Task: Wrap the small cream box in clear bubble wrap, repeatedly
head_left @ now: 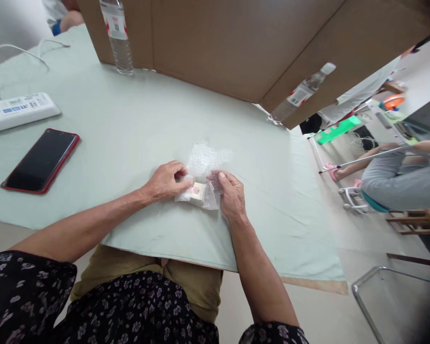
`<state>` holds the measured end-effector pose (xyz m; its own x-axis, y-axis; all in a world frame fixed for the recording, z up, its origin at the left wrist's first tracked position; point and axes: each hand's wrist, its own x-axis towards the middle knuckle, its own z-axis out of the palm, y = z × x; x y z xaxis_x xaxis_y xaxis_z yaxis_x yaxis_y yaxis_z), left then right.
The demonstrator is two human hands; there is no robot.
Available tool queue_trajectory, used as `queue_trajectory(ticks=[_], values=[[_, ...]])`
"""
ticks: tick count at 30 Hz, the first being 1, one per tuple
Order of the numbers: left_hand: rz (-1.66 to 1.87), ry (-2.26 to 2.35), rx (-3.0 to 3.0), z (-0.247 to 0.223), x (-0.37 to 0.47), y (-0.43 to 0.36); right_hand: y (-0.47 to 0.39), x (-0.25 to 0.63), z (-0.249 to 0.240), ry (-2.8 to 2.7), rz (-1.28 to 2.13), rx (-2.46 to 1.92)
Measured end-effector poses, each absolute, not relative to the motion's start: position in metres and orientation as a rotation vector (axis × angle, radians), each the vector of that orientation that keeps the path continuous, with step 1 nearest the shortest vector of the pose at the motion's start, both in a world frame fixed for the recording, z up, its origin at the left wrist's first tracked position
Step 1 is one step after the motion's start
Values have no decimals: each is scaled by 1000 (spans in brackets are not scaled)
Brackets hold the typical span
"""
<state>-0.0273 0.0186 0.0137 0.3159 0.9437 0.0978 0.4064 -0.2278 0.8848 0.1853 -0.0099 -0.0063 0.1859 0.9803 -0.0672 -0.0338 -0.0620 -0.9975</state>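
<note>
A sheet of bubble wrap [203, 160] lies on the cloth-covered table, its lower part folded about a small pale box-like item [198, 191] with a reddish mark. My left hand [166, 180] pinches the wrap's left side, thumb against the small item's edge. On the other side, my right hand [232, 191] grips the wrap's right edge between thumb and fingers. Part of the small item is hidden under the clear plastic.
A phone with a red case [41, 161] and a white device [25, 111] lie at left. Behind stand a cardboard panel [215, 43], a water bottle [120, 48] and a tilted second bottle [301, 95]. At right a person [397, 179] sits beyond the table.
</note>
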Motion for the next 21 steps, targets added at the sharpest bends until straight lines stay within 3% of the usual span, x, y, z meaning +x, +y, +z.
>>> queue_trajectory(ticks=[7, 17, 21], values=[[1020, 1381, 1513, 9, -37, 34, -5, 200, -9, -919, 928, -1335], [919, 1539, 1572, 17, -46, 41, 2, 218, -10, -985, 644, -1380], [1035, 1555, 1619, 10, -50, 46, 1, 223, -11, -1001, 451, -1388]])
